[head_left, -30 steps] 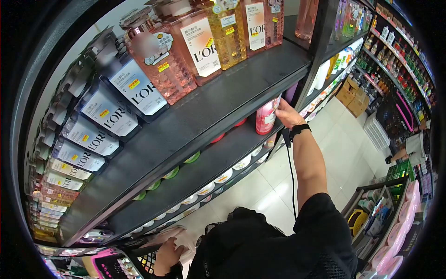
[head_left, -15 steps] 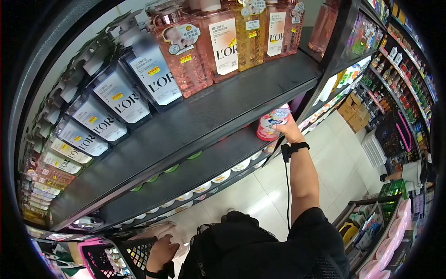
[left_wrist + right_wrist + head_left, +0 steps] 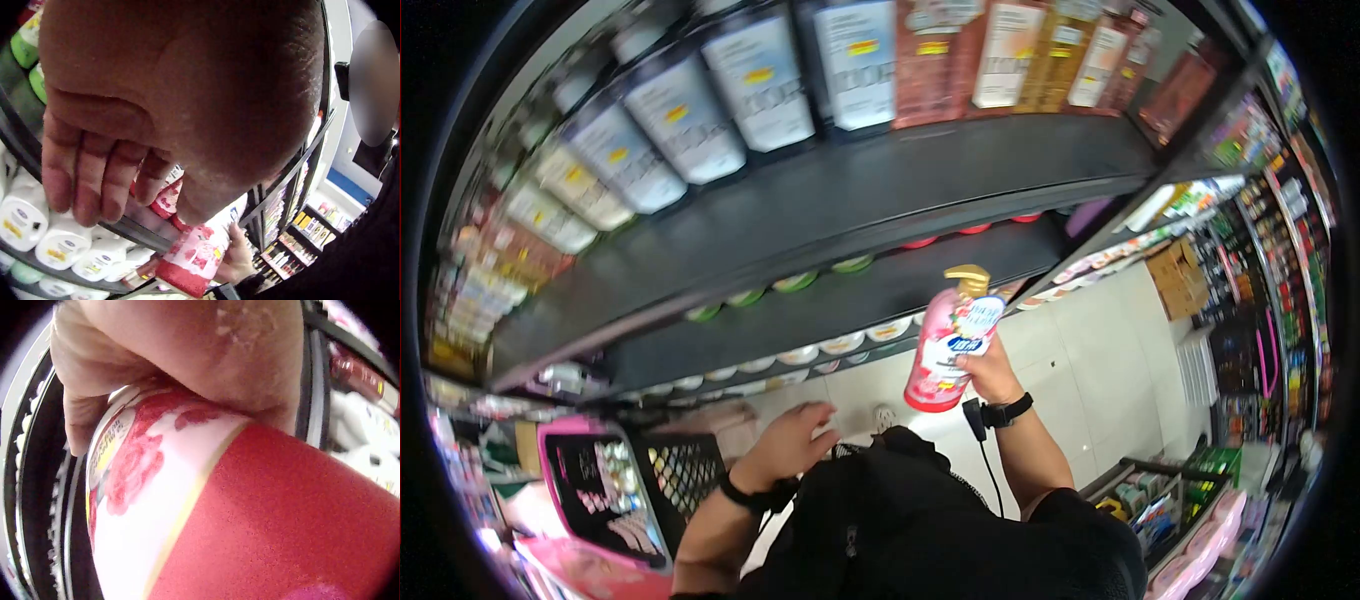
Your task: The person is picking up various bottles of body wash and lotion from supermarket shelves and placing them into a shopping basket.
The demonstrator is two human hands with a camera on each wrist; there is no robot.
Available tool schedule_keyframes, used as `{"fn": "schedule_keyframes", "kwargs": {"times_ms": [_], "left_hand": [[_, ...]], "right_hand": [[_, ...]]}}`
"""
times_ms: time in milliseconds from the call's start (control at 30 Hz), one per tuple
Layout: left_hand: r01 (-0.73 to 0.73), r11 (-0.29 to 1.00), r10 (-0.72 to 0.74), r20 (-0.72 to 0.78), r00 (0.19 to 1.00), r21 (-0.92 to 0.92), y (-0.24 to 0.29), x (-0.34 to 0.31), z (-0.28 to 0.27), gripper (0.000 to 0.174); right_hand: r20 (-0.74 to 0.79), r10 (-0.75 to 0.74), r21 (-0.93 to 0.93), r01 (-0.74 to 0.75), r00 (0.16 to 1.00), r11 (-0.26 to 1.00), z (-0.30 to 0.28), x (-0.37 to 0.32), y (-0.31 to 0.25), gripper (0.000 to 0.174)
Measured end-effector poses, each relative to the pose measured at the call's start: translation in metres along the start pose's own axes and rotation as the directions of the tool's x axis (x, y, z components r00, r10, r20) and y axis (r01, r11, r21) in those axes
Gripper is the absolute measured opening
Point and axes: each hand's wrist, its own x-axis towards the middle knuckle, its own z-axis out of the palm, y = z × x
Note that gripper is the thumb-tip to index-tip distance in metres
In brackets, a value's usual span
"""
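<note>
A pink and red pump bottle [image 3: 948, 360] with a gold pump head is held by my right hand [image 3: 990, 368] in front of the shelves, tilted a little. Its rose-printed side and red base [image 3: 294, 519] fill much of the right wrist view, the hand wrapped over it. My left hand [image 3: 792, 440] is off to the left of the bottle, holding nothing. In the left wrist view that hand's palm [image 3: 175, 94] and loosely bent fingers hang above the bottle [image 3: 199, 256], overlapping part of it.
Square pump bottles [image 3: 765, 75] line the upper black shelf [image 3: 840, 200]. White bottles [image 3: 65, 240] stand on a lower shelf. A pink-rimmed black basket [image 3: 605, 490] is at lower left. A crate of goods [image 3: 1160, 500] and a cardboard box [image 3: 1178, 280] stand to the right.
My right hand has brought the pump bottle off the lower shelf and toward my body. My left hand has risen from beside the basket toward the middle. The head view has turned.
</note>
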Motion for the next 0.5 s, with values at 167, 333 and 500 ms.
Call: {"fn": "schedule_keyframes", "kwargs": {"times_ms": [167,333,500], "left_hand": [[-0.087,0.930,0.011,-0.209,0.978,-0.357,0.013,-0.017,-0.011,0.074],[-0.147,0.875,-0.072,-0.425,0.902,-0.461,-0.008,-0.095,-0.041,0.085],[-0.176,0.965,0.017,-0.621,0.784,-0.195,-0.053,-0.221,-0.083,0.085]], "right_hand": [[0.355,0.223,-0.155,-0.178,0.908,0.972,0.107,-0.002,0.030,0.090],[0.567,0.251,-0.325,-0.067,0.785,0.943,0.204,-0.004,0.072,0.102],[0.714,0.361,-0.401,-0.072,0.599,0.913,0.332,-0.018,0.117,0.105]]}}
